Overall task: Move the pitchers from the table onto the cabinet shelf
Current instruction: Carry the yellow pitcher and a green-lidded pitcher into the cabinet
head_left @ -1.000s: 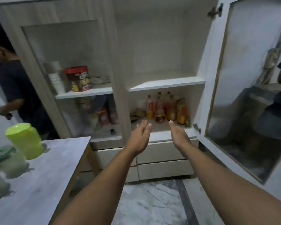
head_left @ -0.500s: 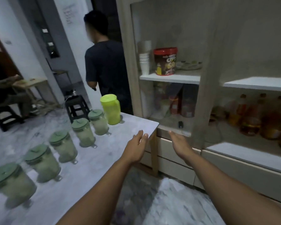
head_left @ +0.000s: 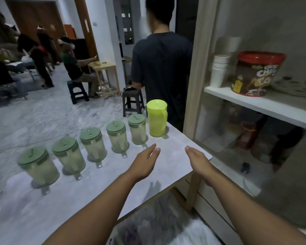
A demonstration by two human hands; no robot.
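Several pitchers stand in a diagonal row on the grey table (head_left: 175,138). The farthest is a bright yellow-green pitcher (head_left: 157,121) near the table's far corner. The others are clear with dull green lids, the nearest to it being a green-lidded pitcher (head_left: 137,129). My left hand (head_left: 144,162) and my right hand (head_left: 199,162) hover over the table's right end, palms facing each other, fingers apart and holding nothing. Both hands are a short way in front of the yellow-green pitcher. The cabinet shelf (head_left: 265,105) is at the right behind glass.
A person in a dark shirt (head_left: 162,71) stands just behind the table's far corner, beside the cabinet. A red-lidded tub (head_left: 256,73) and stacked white cups (head_left: 219,71) sit on the shelf. Dark stools (head_left: 132,101) and other people are farther back on the marble floor.
My view has swung left from the open cabinet to the table. Both empty hands now hang over the table's right end, closer to the pitchers.
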